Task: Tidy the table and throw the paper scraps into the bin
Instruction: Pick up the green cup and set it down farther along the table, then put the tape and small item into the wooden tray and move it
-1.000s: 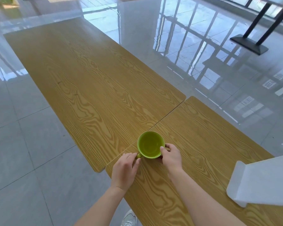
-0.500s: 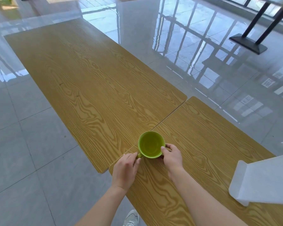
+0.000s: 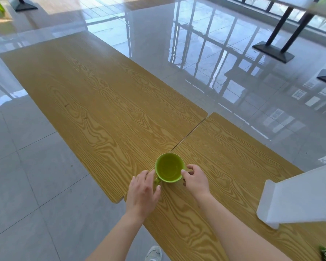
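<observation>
the cup (image 3: 169, 167) is found upright at the far left corner of the near table (image 3: 233, 157), its rim lying over the seam with the far table (image 3: 102, 91). it is flanked by both hands. the right hand (image 3: 196, 180) is clamped on the cup's right side, thumb set at the rim and fingers curled round the wall. the left hand (image 3: 142, 193) is laid against the handle (image 3: 157, 180), which points to the near left. its fingers are seen nearly straight, and whether the handle is pinched or only touched cannot be told. the cup thus lies just ahead of both hands, between them. the firmer hold is judged to be the right hand's, so a lift would likely be led from that side. a white folded sheet (image 3: 297, 200) is seen at the right edge, well apart from the cup, and a small green bit (image 3: 325, 255) nearer the person. no bin is shown.
</observation>
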`<action>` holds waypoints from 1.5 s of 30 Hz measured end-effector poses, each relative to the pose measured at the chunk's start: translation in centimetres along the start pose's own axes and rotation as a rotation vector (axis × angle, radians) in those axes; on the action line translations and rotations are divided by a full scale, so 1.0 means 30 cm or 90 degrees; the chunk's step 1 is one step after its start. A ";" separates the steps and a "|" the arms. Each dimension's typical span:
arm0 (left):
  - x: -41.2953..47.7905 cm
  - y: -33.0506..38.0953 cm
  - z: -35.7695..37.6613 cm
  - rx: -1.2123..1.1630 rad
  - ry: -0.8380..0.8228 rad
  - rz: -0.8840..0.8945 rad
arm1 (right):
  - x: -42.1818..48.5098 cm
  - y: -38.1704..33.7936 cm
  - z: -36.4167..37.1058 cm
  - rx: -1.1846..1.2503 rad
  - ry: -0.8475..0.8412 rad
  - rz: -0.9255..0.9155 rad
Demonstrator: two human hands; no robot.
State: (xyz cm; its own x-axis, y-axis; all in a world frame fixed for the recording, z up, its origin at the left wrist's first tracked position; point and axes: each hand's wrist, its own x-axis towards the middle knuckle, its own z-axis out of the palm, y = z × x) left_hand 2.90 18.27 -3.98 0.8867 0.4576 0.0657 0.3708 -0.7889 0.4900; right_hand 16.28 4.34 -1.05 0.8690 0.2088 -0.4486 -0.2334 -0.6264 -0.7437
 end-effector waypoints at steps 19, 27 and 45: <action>0.044 0.293 -0.061 0.216 -0.149 0.155 | -0.235 0.106 -0.271 -0.400 0.051 -0.133; 0.022 0.450 0.006 0.183 -0.187 0.285 | -0.360 0.265 -0.393 -0.351 0.127 -0.027; -0.080 0.848 0.083 -0.009 -0.293 0.408 | -0.640 0.688 -0.628 -0.265 0.266 0.278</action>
State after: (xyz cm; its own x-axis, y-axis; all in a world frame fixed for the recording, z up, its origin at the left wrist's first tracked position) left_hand 10.88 -3.92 6.17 0.9527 -0.3027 -0.0266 -0.2515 -0.8347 0.4899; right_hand 3.00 -26.76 1.56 0.8479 -0.3769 -0.3728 -0.4836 -0.8381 -0.2526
